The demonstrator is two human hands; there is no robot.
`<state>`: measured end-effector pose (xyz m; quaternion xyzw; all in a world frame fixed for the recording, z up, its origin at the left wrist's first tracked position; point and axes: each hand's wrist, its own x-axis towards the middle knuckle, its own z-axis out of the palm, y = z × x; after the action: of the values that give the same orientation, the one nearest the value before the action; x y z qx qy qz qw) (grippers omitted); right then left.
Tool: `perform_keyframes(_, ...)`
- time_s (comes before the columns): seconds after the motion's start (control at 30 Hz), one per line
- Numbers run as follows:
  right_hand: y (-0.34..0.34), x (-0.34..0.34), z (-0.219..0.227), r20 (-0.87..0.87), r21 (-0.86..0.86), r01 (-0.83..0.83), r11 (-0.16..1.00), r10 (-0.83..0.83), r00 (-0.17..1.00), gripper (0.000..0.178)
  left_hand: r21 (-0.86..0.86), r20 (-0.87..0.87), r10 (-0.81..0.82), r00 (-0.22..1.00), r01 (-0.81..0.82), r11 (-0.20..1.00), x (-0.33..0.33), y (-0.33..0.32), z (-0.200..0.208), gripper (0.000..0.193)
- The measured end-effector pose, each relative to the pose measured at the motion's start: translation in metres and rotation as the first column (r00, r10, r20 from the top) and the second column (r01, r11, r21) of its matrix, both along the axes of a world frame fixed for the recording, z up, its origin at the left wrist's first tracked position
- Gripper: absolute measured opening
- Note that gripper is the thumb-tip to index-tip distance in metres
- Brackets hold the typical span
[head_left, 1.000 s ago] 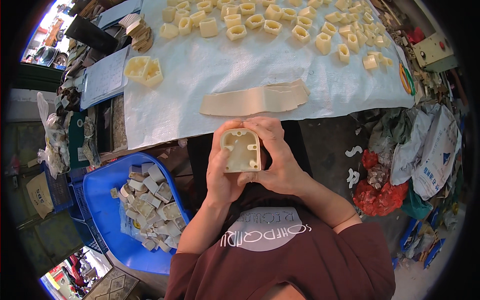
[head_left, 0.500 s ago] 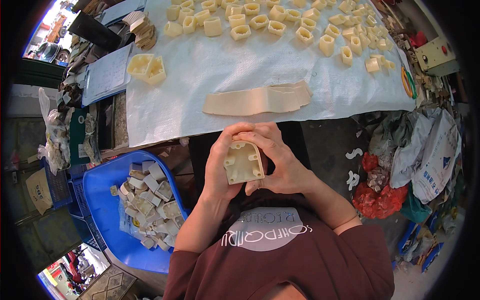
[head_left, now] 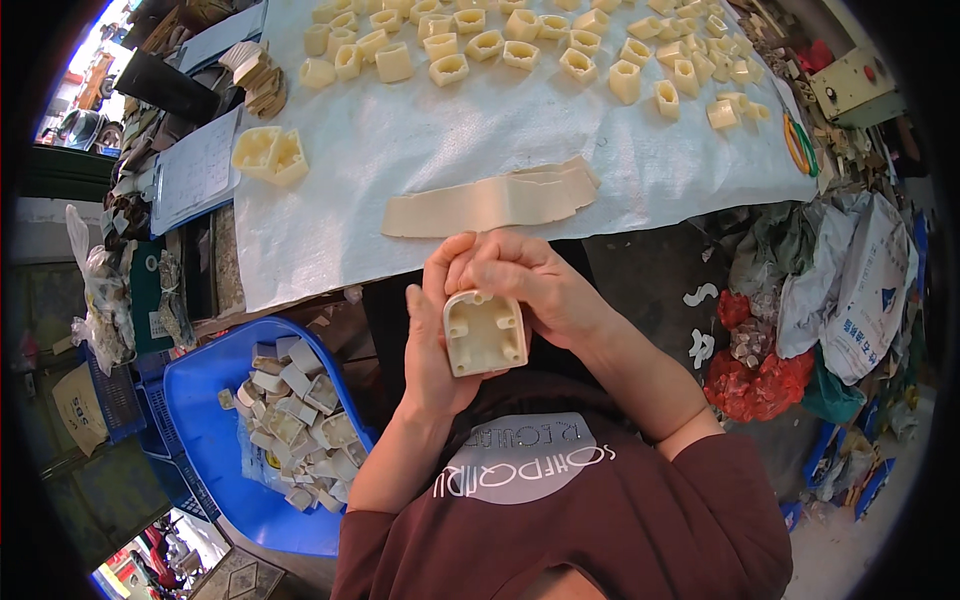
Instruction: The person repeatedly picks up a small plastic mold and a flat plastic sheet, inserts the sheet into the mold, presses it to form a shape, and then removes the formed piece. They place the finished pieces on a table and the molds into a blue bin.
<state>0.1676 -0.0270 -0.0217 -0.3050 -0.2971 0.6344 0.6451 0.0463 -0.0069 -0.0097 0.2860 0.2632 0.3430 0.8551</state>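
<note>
Close to my body, below the table's front edge, I hold a cream plastic housing (head_left: pixel 486 340) with one rounded end and small posts inside. Its hollow side faces up, rounded end away from me. My left hand (head_left: pixel 436 350) is closed around its left side and underside, the thumb sticking up beside it. Curled over the rounded end and right corner is my right hand (head_left: pixel 520 275); its fingertips meet the left fingers there. Whether anything small is between those fingers is hidden. Just beyond my hands, a beige curved strip (head_left: pixel 490 203) lies on the white sheet (head_left: pixel 350 150).
Many cream hollow pieces (head_left: pixel 520 54) stand across the sheet's far side, with a joined pair (head_left: pixel 270 155) at left. Scissors (head_left: pixel 799 146) lie at the right edge. A blue tub (head_left: pixel 190 400) of similar parts (head_left: pixel 290 420) stands left; bags (head_left: pixel 850 290) hang right.
My right thumb has left the housing's near right corner, and the right fingers have shifted over its rounded end. My left thumb has lifted outward. The whole view has shifted slightly.
</note>
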Motion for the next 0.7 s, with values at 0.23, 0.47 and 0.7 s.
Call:
perform_keyframes(0.23,-0.01,0.001,-0.008,0.541,0.267,0.0,0.964,-0.15,0.827,0.018,0.064,-0.098,0.113,0.989,-0.107,0.992,0.004,-0.003,0.007,0.052)
perform_keyframes(0.47,-0.026,-0.013,-0.008,0.616,0.247,0.01,0.969,-0.165,0.771,0.051,-0.022,-0.009,0.151,0.989,-0.151,0.988,-0.005,0.004,0.002,0.037)
perform_keyframes(0.7,-0.029,-0.011,-0.011,0.423,0.2,0.011,0.98,-0.096,0.901,0.058,-0.17,0.149,0.182,0.972,-0.156,0.973,0.001,-0.003,0.014,0.049)
